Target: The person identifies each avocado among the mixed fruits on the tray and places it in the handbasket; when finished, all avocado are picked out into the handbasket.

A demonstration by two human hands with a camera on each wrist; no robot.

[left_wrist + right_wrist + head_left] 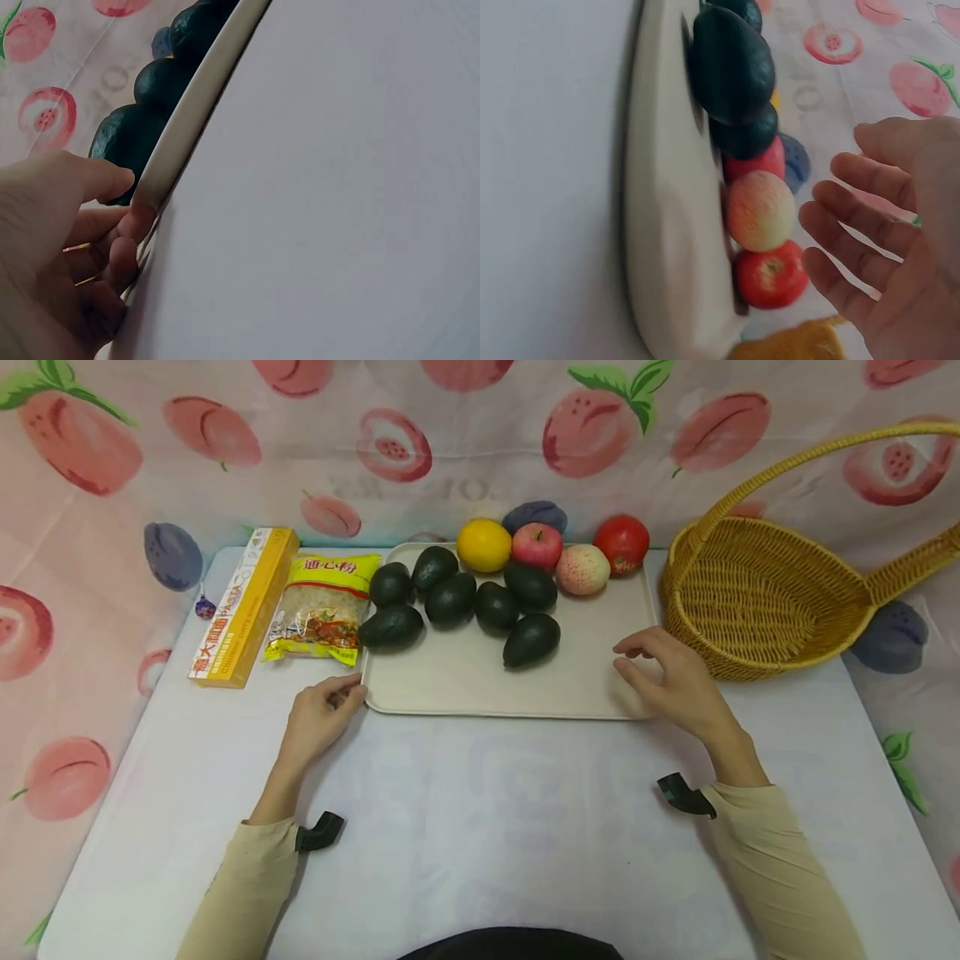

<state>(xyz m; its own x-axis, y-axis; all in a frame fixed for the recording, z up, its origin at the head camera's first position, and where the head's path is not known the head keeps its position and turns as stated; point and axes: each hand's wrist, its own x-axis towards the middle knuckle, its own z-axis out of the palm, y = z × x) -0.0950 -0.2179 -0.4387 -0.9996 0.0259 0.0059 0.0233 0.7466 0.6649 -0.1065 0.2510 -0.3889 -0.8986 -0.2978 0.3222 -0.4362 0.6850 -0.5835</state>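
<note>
A cream tray (450, 689) lies on the table with several dark green avocados (531, 641) on its left and middle. Along its back edge are a yellow lemon (483, 545), a red apple (537, 545), a speckled peach (582, 569) and a round red fruit like a tomato (621, 544). My left hand (322, 717) pinches the tray's left edge near the front corner, thumb on the rim and fingertips at its outer side (136, 222). Over the tray's right end hovers my right hand (671, 685), fingers loosely spread and holding nothing (889, 225).
A wicker basket (757, 602) with a tall handle stands right of the tray. On the left lie a yellow pasta box (247, 610) and a yellow bag of macaroni (322, 608). A fruit-print cloth (465, 452) hangs behind the table.
</note>
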